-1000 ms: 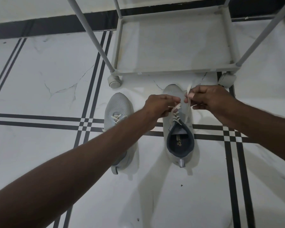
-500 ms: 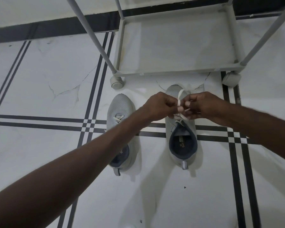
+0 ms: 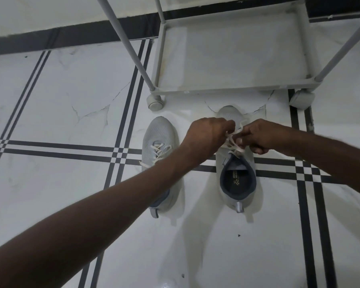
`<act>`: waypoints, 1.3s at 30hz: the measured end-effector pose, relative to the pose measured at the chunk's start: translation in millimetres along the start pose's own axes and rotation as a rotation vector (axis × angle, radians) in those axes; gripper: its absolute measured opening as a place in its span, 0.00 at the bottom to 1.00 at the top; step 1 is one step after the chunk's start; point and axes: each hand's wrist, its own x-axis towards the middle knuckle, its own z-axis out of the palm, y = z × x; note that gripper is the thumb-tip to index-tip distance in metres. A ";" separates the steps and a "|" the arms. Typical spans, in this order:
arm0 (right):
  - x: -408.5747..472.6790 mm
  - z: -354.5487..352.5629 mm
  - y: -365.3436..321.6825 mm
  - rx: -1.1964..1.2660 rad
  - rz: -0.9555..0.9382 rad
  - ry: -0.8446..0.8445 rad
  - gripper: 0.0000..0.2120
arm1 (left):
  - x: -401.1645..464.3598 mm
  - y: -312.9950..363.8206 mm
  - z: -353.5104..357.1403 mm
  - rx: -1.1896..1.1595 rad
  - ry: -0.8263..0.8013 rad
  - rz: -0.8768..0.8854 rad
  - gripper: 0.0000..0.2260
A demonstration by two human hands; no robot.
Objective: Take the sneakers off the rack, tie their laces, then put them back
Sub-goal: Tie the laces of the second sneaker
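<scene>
Two light grey sneakers stand side by side on the floor, toes toward the rack. The right sneaker (image 3: 238, 183) has a dark collar and white laces (image 3: 234, 140). My left hand (image 3: 206, 138) and my right hand (image 3: 260, 136) meet above its tongue, each pinching a lace strand, with a loop raised between them. The left sneaker (image 3: 158, 134) has its white laces lying across the tongue; my left forearm covers its middle and heel side.
A grey rack (image 3: 227, 91) on castor wheels (image 3: 154, 101) stands just beyond the toes, its bottom shelf bare. Slanted rack poles (image 3: 129, 44) rise left and right. White marble floor with black stripe lines (image 3: 60, 149) surrounds everything.
My hands first drew together over the right sneaker, and now they stay close with the lace strands crossed into a loop between the fingers. The camera shifted slightly.
</scene>
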 end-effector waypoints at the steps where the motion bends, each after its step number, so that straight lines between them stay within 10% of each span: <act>1: 0.2 2.2 -0.3 0.072 0.020 -0.071 0.10 | -0.9 0.4 1.7 0.005 0.058 0.002 0.04; 14: 7.3 -9.0 6.5 0.876 0.131 -0.029 0.02 | -3.2 4.6 6.9 -0.828 0.067 -0.608 0.06; 19: 1.4 -46.8 11.7 0.640 0.129 0.379 0.13 | -11.7 -10.9 12.3 -1.058 0.020 -0.748 0.05; 25: -6.5 -27.0 35.3 -0.399 -0.032 0.604 0.09 | -10.3 -10.2 8.9 -1.141 -0.028 -0.779 0.04; 34: -10.3 16.4 17.7 0.219 -0.174 0.202 0.06 | -0.1 4.1 0.7 -1.196 -0.062 -0.788 0.06; 39: -9.5 2.8 30.3 -0.053 -0.213 0.478 0.06 | -9.7 -8.6 -11.9 -1.234 0.011 -0.989 0.07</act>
